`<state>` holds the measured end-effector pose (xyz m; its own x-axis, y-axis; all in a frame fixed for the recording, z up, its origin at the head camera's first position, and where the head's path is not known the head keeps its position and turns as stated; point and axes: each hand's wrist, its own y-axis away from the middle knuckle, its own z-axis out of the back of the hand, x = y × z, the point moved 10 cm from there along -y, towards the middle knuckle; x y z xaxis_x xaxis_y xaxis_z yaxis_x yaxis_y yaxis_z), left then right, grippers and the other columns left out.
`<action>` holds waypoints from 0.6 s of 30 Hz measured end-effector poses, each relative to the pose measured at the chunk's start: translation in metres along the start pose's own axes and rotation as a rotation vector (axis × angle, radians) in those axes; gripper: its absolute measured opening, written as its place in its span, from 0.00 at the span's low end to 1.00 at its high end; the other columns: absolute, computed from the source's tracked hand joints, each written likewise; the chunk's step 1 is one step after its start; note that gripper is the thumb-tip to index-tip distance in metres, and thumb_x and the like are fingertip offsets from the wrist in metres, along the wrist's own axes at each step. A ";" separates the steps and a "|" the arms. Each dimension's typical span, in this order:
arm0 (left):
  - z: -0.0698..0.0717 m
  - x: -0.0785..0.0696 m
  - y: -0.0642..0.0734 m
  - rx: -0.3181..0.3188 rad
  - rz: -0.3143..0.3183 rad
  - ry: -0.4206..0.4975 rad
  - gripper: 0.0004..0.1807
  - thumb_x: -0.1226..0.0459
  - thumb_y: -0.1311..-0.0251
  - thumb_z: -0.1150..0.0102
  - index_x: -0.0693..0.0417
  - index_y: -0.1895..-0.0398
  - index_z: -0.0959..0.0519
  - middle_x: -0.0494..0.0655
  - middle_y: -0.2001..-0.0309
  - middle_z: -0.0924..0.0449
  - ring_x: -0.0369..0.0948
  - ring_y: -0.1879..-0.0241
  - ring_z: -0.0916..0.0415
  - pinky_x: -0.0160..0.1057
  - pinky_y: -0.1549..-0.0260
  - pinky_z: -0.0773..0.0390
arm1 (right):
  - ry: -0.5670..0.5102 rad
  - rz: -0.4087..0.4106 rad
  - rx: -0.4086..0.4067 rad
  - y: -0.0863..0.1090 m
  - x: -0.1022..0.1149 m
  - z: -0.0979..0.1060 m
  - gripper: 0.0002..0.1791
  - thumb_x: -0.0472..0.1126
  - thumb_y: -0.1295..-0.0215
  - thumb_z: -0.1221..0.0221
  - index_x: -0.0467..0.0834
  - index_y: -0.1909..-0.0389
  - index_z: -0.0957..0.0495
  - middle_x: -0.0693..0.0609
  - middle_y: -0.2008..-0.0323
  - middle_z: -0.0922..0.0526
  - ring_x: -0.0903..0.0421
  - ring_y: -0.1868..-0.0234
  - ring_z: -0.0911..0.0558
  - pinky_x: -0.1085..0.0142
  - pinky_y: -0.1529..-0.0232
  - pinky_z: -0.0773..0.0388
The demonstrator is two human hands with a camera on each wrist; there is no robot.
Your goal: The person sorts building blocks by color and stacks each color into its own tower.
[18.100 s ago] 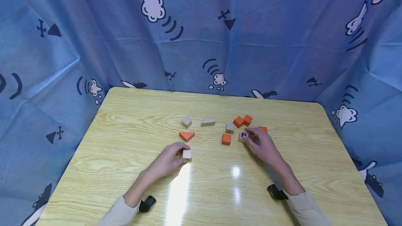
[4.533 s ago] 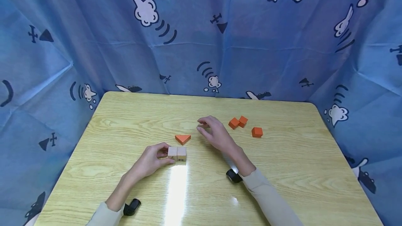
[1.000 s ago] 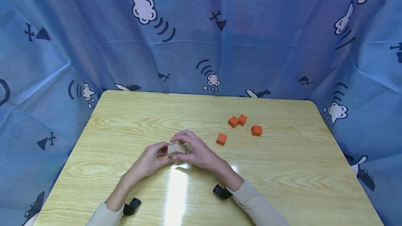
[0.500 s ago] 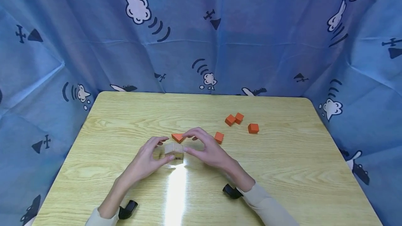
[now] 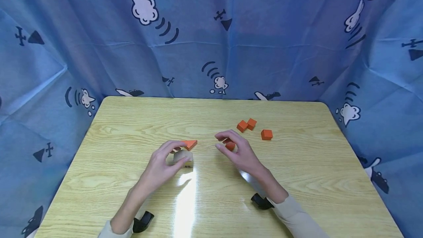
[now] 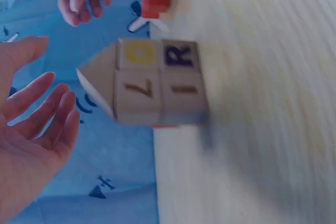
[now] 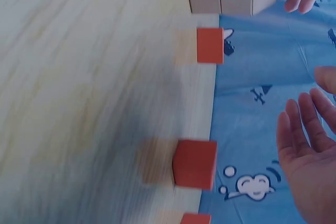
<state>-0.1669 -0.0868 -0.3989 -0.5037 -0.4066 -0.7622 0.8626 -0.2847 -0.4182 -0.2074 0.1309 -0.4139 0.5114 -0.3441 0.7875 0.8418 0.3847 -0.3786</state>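
Note:
Pale lettered wooden cubes [image 6: 139,95] stand stacked in two rows, with a pale triangular block [image 6: 101,80] as a peak on top. My left hand [image 5: 162,162] overlaps the stack in the head view; in the left wrist view its loosely bent fingers are apart from the blocks, over the peak. An orange triangular block [image 5: 190,144] lies behind the stack. To the right, my right hand [image 5: 242,155] hovers at an orange cube [image 5: 230,145], which its fingers partly hide. The right wrist view has that hand's relaxed fingers [image 7: 295,132] holding nothing.
Two orange cubes [image 5: 242,126] sit close together toward the back right of the wooden table [image 5: 314,164], and another orange cube [image 5: 266,134] lies right of them. A blue patterned cloth [image 5: 185,47] hangs behind the table and at both sides.
Pale blocks scattered at first are now stacked, the triangular one on top. Within the last second my right hand has left it and moved right to an orange cube; my left hand has loosened.

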 end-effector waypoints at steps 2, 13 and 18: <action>-0.004 -0.007 -0.004 -0.001 -0.018 0.026 0.22 0.68 0.42 0.25 0.52 0.44 0.18 0.44 0.48 0.17 0.46 0.51 0.20 0.47 0.53 0.17 | 0.000 -0.022 -0.019 0.002 -0.002 0.009 0.15 0.35 0.30 0.34 0.46 0.45 0.19 0.53 0.50 0.17 0.51 0.51 0.18 0.53 0.50 0.18; -0.034 -0.030 -0.016 0.025 -0.043 0.038 0.14 0.68 0.35 0.31 0.58 0.47 0.17 0.46 0.52 0.16 0.42 0.56 0.20 0.42 0.61 0.16 | 0.060 -0.099 -0.080 0.013 0.002 0.046 0.15 0.26 0.32 0.37 0.35 0.46 0.21 0.42 0.50 0.18 0.43 0.50 0.19 0.42 0.48 0.21; -0.049 -0.040 -0.022 0.039 -0.075 0.028 0.13 0.68 0.35 0.32 0.59 0.49 0.17 0.47 0.53 0.15 0.44 0.58 0.18 0.40 0.60 0.17 | 0.131 -0.128 -0.114 0.023 -0.028 0.062 0.16 0.28 0.31 0.37 0.39 0.44 0.20 0.46 0.50 0.17 0.48 0.51 0.19 0.50 0.48 0.20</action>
<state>-0.1639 -0.0217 -0.3836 -0.5652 -0.3586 -0.7430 0.8196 -0.3470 -0.4559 -0.2128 0.2024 -0.4152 0.4104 -0.4950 0.7658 0.9118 0.2334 -0.3378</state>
